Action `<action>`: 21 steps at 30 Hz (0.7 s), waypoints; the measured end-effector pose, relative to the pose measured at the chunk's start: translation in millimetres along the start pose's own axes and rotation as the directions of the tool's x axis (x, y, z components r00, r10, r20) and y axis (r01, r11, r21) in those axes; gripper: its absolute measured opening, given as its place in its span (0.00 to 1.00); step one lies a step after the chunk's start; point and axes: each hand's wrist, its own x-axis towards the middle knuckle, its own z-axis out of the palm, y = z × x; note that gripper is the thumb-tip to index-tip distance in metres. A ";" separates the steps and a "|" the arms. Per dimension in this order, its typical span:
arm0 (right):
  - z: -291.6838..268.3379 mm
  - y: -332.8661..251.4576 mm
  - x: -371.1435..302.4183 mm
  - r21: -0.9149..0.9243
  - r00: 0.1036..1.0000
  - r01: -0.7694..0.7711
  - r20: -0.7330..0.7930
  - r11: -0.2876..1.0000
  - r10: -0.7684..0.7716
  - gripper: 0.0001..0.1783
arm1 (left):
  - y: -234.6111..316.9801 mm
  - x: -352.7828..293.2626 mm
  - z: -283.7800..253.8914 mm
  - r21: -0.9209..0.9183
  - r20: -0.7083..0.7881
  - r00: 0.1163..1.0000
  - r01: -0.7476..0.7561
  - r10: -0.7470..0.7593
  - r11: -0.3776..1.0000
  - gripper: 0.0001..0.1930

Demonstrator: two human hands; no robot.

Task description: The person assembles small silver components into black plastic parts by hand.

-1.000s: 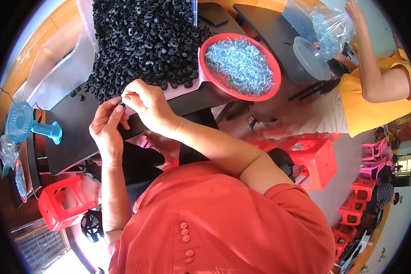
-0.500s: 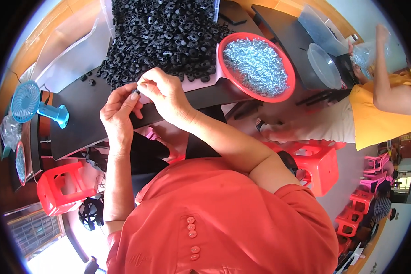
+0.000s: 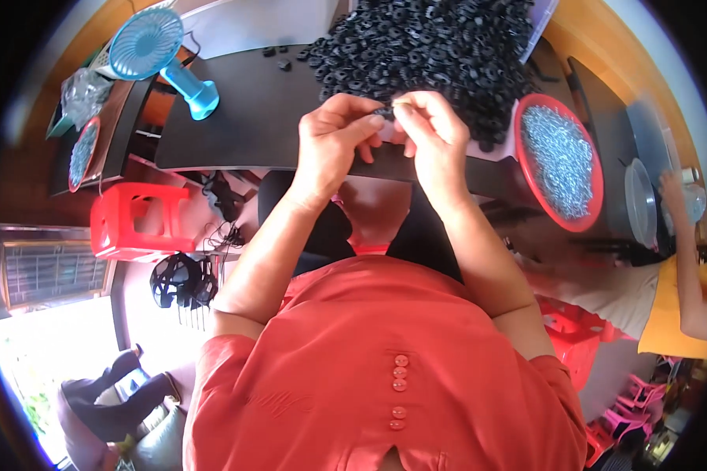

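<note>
Both my hands meet over the near edge of the dark table, in front of a large heap of small black plastic parts [image 3: 432, 55]. Between the thumb and fingers of my left hand [image 3: 336, 135] is a small black plastic part [image 3: 384, 113], mostly hidden by the fingertips. My right hand [image 3: 434, 137] is pinched closed right beside it; whatever sits in that pinch is too small to make out. To the right of the heap stands a red basin [image 3: 598, 184] full of small shiny silvery metal pieces [image 3: 558, 161].
A blue fan [image 3: 190, 88] stands on the dark table [image 3: 239, 118] at left, near a few loose black parts. A red stool [image 3: 143, 224] is at lower left. On the right, a person in yellow [image 3: 678, 314] works near a clear round tub [image 3: 640, 202].
The view has swung so that the table things sit further right. My right hand has drawn slightly off the part and its fingertips stay pinched close to my left hand.
</note>
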 end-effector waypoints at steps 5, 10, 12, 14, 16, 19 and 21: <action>0.4 1.9 3.0 -0.028 0.999 0.028 0.020 0.999 -0.028 0.06 | -0.1 2.0 -1.2 -0.023 0.004 1.000 0.019 -0.019 1.000 0.06; 9.5 3.9 2.3 0.011 0.999 -0.029 0.016 1.000 0.029 0.05 | 2.5 -1.2 -4.8 -0.028 -0.035 0.999 0.023 -0.024 0.999 0.07; 10.1 0.1 0.2 0.035 0.997 -0.069 -0.035 0.997 0.070 0.05 | 0.6 -0.3 -3.3 0.030 -0.037 0.999 0.035 -0.034 0.999 0.07; -1.9 6.1 0.3 0.002 0.998 -0.059 -0.016 0.998 0.059 0.07 | -2.4 1.3 0.9 0.001 -0.012 1.000 0.011 -0.011 1.000 0.07; -2.8 4.0 -0.1 -0.120 1.000 0.005 0.018 0.993 -0.002 0.06 | -5.6 1.2 0.4 -0.031 0.009 1.000 0.007 -0.006 0.999 0.06; -0.7 5.9 1.7 -0.163 0.998 0.046 0.050 0.985 -0.038 0.05 | -5.9 0.6 -2.2 0.026 0.025 1.000 -0.007 0.007 1.000 0.05; 0.7 5.1 0.7 -0.154 0.998 0.039 0.056 0.987 -0.031 0.05 | -4.5 -1.8 -2.6 0.030 0.021 0.999 -0.032 0.031 0.999 0.05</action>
